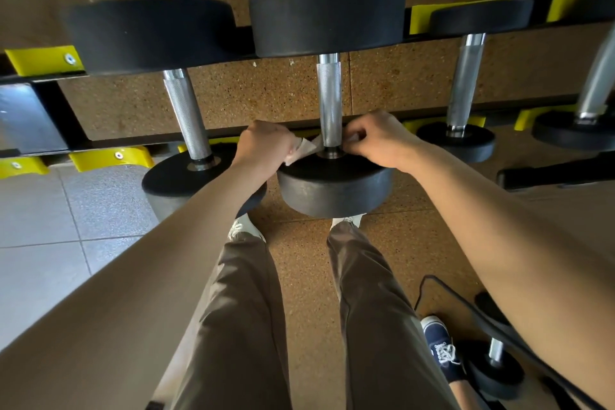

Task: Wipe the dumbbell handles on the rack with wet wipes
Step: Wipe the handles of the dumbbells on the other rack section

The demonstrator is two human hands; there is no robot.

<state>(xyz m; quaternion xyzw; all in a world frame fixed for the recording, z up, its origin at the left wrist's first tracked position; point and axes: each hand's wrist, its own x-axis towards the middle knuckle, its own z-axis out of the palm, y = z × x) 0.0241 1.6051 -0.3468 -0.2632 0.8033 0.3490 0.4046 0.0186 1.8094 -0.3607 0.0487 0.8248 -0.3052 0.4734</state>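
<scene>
Pinching the wet wipe (304,150), curled fingers (366,131) flank the handle (328,100).

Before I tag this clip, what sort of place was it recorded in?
Probably a gym's free-weight area. Black round-headed dumbbells with knurled steel handles sit in a row on a rack with yellow cradles, over speckled rubber-like flooring. The left hand and right hand pinch a wet wipe at the middle handle.
</scene>
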